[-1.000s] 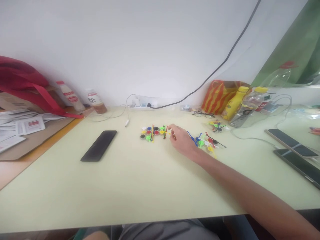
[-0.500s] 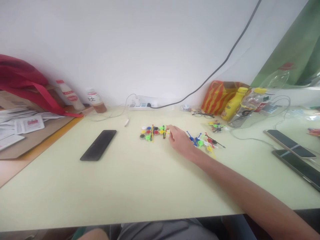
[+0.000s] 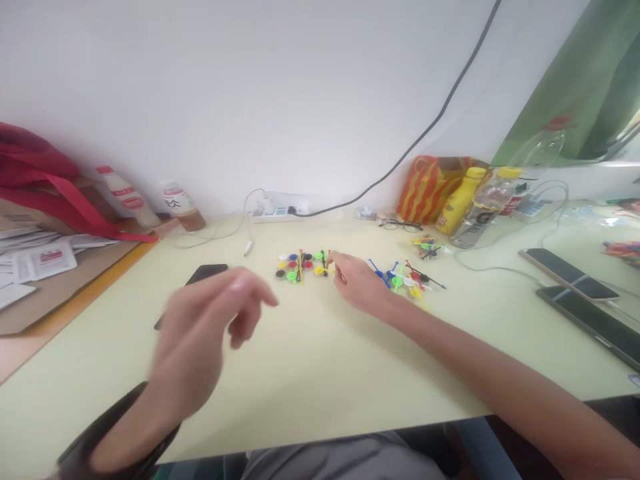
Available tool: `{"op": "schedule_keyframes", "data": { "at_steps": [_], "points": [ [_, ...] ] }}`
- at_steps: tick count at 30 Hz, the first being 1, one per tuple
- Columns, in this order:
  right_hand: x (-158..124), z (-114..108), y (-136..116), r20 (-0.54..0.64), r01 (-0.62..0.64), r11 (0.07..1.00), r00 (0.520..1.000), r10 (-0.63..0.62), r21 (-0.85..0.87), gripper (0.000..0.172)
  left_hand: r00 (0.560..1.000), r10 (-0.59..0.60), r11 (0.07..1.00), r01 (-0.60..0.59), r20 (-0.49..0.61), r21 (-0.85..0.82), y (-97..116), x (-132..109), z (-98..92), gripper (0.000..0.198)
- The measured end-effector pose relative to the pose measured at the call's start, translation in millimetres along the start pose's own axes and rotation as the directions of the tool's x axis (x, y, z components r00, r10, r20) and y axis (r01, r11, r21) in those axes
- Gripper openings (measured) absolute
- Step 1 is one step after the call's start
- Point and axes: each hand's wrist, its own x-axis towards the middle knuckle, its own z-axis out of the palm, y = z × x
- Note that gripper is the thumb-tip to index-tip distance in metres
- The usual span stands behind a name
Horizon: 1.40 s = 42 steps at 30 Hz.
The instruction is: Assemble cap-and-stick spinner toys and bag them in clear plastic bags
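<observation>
My right hand (image 3: 353,277) is at the right end of a group of small coloured plastic discs (image 3: 293,265). Its fingertips are drawn together against that end, and what is between them is hidden. A yellow arrow-shaped piece (image 3: 321,271) lies just left of these fingertips. Upright among the discs run thin coloured sticks (image 3: 301,267). Closer to me, my left hand (image 3: 200,333) hangs blurred over the table, index finger stretched out, the other fingers bent, holding nothing visible. Loose plastic arrows and discs (image 3: 397,282) lie right of my right hand.
A black phone (image 3: 206,272) is partly covered by my left hand. Two more phones (image 3: 570,273) lie at the right. Glasses (image 3: 400,225), a striped bag (image 3: 420,190) and bottles (image 3: 460,200) stand along the back. A power strip (image 3: 277,212) sits by the wall.
My left hand has come into view from the lower left, over the black phone. My right hand stays at the end of the disc group. The whole view has shifted slightly.
</observation>
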Motion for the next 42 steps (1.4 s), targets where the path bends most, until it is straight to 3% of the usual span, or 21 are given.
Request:
{"op": "schedule_keyframes", "data": {
  "at_steps": [2,4,7,11,18,23,27,32,34,38,40,42],
  "points": [
    [-5,-5,-3,0.025,0.005,1.0,1.0,-0.005,0.012,0.037,0.986,-0.018,0.998,0.008,0.167,0.061,-8,19,14.7,0.036],
    [-11,-8,-4,0.033,0.023,0.999,0.999,-0.024,0.024,0.038,0.968,-0.022,0.967,-0.043,0.249,0.251,-24,28,29.4,0.036],
    [-21,-10,-4,0.026,0.043,0.998,0.999,-0.044,0.038,0.038,0.962,0.008,0.895,-0.129,0.274,0.428,-53,32,49.5,0.042],
    [-32,-11,-2,0.038,0.05,0.997,0.998,-0.052,0.051,0.036,0.941,0.035,0.882,-0.188,0.336,0.433,-79,37,71.7,0.038],
    [-42,-19,3,0.04,0.084,0.986,0.995,-0.09,0.144,0.032,0.939,0.069,0.857,-0.229,0.338,0.462,-85,42,97.2,0.049],
    [-44,-18,9,0.093,0.086,0.946,0.988,-0.121,0.313,0.029,0.907,0.19,0.92,-0.298,0.377,0.254,-79,34,102.6,0.042],
    [-46,-12,15,0.129,0.035,0.903,0.987,-0.099,0.428,0.027,0.887,0.2,0.957,-0.267,0.416,0.109,-80,33,104.4,0.018],
    [-46,-10,16,0.13,-0.082,0.786,0.991,0.002,0.612,0.019,0.917,0.151,0.986,-0.167,0.37,0.011,-85,33,105.8,0.022],
    [-45,-12,13,0.151,-0.146,0.675,0.987,0.052,0.723,0.016,0.929,0.13,0.992,-0.122,0.347,-0.045,-86,32,107.0,0.021],
    [-44,-14,3,0.252,-0.29,0.449,0.957,0.145,0.845,0.026,0.969,0.012,0.961,0.058,0.247,-0.271,-81,27,112.8,0.021],
    [-45,-12,-3,0.276,-0.33,0.423,0.943,0.186,0.844,0.03,0.969,-0.029,0.916,0.123,0.244,-0.382,-75,24,116.2,0.021],
    [-47,-7,-9,0.263,-0.324,0.456,0.945,0.195,0.829,0.031,0.962,-0.042,0.881,0.162,0.268,-0.444,-68,22,118.8,0.02]
  ]
}}
